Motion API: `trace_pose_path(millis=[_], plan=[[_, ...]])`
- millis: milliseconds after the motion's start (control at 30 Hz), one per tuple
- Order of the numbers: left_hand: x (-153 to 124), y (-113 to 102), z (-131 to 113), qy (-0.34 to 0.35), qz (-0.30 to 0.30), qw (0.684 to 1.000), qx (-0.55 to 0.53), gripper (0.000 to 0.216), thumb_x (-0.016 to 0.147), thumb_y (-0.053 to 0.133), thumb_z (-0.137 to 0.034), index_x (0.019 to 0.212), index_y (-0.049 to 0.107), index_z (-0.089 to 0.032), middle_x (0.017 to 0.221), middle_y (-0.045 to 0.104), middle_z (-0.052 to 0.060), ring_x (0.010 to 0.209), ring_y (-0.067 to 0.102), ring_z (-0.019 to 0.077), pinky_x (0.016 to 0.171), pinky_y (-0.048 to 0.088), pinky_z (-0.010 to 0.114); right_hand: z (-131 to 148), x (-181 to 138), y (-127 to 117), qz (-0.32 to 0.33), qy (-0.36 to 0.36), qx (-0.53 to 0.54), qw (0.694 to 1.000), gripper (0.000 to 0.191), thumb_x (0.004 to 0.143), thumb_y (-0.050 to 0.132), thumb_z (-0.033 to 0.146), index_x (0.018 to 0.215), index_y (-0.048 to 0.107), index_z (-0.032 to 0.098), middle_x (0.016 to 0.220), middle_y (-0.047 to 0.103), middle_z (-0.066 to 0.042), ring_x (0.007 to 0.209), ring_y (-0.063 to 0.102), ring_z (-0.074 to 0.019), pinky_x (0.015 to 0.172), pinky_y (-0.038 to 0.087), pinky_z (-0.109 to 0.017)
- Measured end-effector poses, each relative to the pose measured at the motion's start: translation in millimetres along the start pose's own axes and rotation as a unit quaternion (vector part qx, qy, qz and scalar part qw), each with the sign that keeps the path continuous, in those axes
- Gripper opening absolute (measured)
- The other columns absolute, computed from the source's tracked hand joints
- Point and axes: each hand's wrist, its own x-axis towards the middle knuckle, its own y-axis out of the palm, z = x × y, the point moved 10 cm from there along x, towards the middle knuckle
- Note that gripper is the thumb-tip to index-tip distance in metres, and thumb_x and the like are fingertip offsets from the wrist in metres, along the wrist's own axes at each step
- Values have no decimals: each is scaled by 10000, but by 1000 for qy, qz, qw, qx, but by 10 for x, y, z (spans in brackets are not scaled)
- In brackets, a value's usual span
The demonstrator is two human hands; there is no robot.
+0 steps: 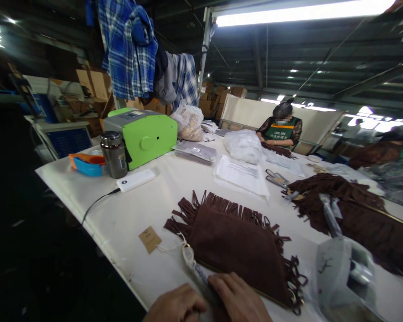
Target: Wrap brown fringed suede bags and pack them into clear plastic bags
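A dark brown fringed suede bag (235, 241) lies flat on the table, its zipper edge towards me. From a ring at its left corner a plastic-wrapped strap (199, 273) runs down between my hands. My right hand (238, 297) closes over this strap beside the bag's near edge. My left hand (177, 304) is curled close to the strap's lower part; what its fingers hold is blurred. A tan paper tag (149, 239), tied by a white string to the ring, rests left of the bag.
A lime-green machine (151, 136), a dark flask (113, 154) and a white power strip (136, 180) stand at the left. More brown fringed bags (352, 214) and a clear plastic bag (344, 273) lie right. A person (282, 127) works across the white table (121, 237).
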Motion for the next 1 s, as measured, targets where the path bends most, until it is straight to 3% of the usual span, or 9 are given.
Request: trace_pose_path(millis=[67, 133, 267, 433, 567, 667, 767, 867, 1000], plan=[[6, -323, -120, 62, -94, 979, 171, 338, 884, 449, -189, 1174, 605, -268, 1226, 631, 78, 1154, 570, 265, 1013, 437, 406, 17, -42, -65, -58, -35, -49, 997, 463, 862, 591, 186, 1302, 489, 287, 1129, 698, -31, 895, 672, -214, 781, 512, -292], [28, -447, -212, 128, -141, 934, 301, 509, 874, 479, -149, 1363, 456, -289, 1424, 500, 73, 1323, 429, 290, 1111, 332, 486, 59, -84, -157, -121, -68, -99, 985, 434, 882, 529, 155, 1299, 512, 276, 1056, 719, -36, 858, 674, -216, 757, 503, -309], [119, -321, -194, 207, -147, 853, 456, 586, 851, 547, -114, 1404, 400, -240, 1412, 527, 56, 1307, 460, 266, 1070, 411, 448, 121, -132, -283, -219, -105, -162, 957, 340, 866, 512, 120, 1142, 622, 285, 889, 728, -18, 690, 641, -189, 653, 439, -309], [56, -223, -285, 239, -218, 777, 539, 436, 891, 497, -148, 1326, 496, -177, 1300, 624, 45, 1170, 580, 230, 906, 541, 344, 43, -70, -301, -228, -81, -123, 962, 176, 860, 545, 131, 879, 643, 277, 729, 669, 18, 596, 561, -152, 600, 349, -297], [-72, -424, -386, 264, -265, 790, 485, 373, 950, 400, -234, 1300, 521, -196, 1322, 600, 68, 1173, 573, 198, 902, 540, 296, -25, 54, -418, -166, -75, -65, 981, 89, 855, 617, 226, 797, 633, 292, 698, 652, 45, 613, 574, -145, 607, 363, -291], [-48, -902, -296, 193, -315, 822, 434, 365, 948, 408, -200, 1296, 515, -226, 1322, 588, 75, 1192, 555, 194, 976, 504, 329, 17, 289, -643, -112, -52, 11, 992, 73, 848, 655, 251, 789, 634, 289, 764, 675, 51, 698, 613, -135, 668, 407, -275], [178, -1253, -104, 120, -272, 854, 427, 425, 891, 426, -84, 1280, 524, -222, 1300, 597, 83, 1194, 552, 229, 999, 487, 419, 140, 639, -767, -101, 2, 73, 992, 90, 890, 593, 220, 913, 655, 281, 876, 701, 20, 819, 635, -154, 753, 443, -285], [420, -1335, 63, 100, -182, 874, 439, 428, 840, 430, -4, 1165, 602, -222, 1293, 605, 78, 1192, 556, 248, 968, 500, 431, 308, 938, -574, -124, 16, 72, 990, 215, 861, 632, 261, 1076, 644, 255, 1061, 713, -22, 991, 634, -214, 913, 444, -354], [467, -1361, 180, 94, -150, 879, 442, 269, 842, 476, -24, 943, 645, -207, 1204, 650, 61, 1138, 583, 255, 914, 514, 413, 640, 978, -201, -181, -149, 38, 971, 159, 884, 616, 288, 1038, 646, 263, 1062, 737, 29, 1142, 597, -204, 1156, 235, -394]])
